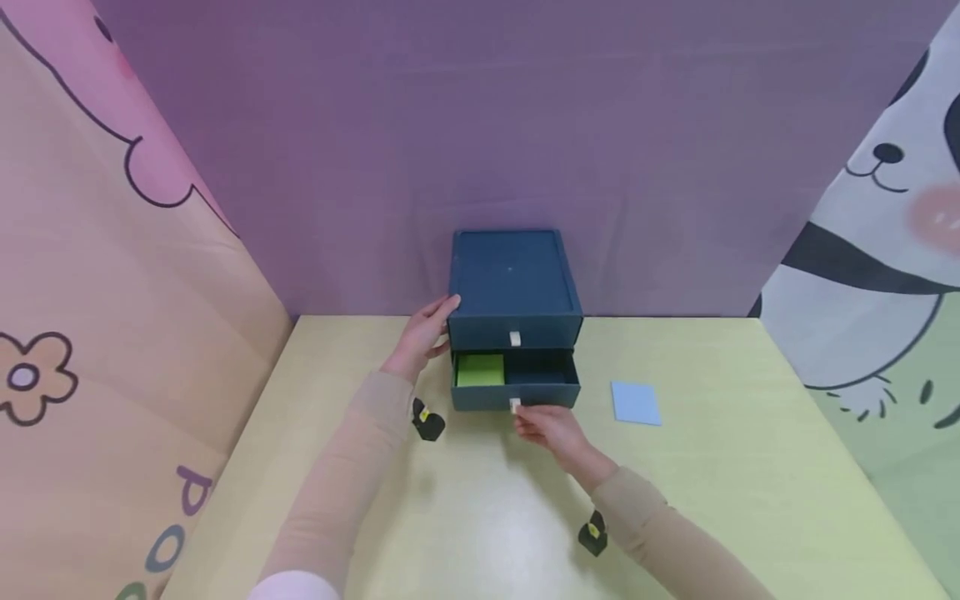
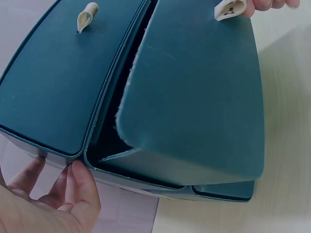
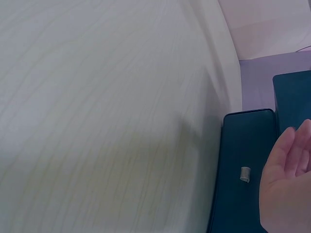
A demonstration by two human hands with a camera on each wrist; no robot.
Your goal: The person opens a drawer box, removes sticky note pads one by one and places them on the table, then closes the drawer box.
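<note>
A dark blue drawer box (image 1: 510, 275) stands against the back wall. Its middle drawer (image 2: 194, 97) is pulled partway out and holds a green square pad or stack of paper (image 1: 481, 370) on its left side. My right hand (image 1: 551, 429) pinches the pale pull tab (image 2: 231, 8) on that drawer's front. My left hand (image 1: 422, 335) rests against the box's left side near its upper front corner, fingertips touching the side in the left wrist view. The top drawer (image 2: 53, 73) is closed. Below, another drawer front (image 3: 245, 145) shows its own tab in the right wrist view.
A light blue paper square (image 1: 636, 403) lies on the pale wooden table (image 1: 712, 467), right of the box. Behind rises a purple wall covering (image 1: 525, 125), with printed coverings at both sides. Small black devices with yellow marks (image 1: 429, 423) show by each wrist.
</note>
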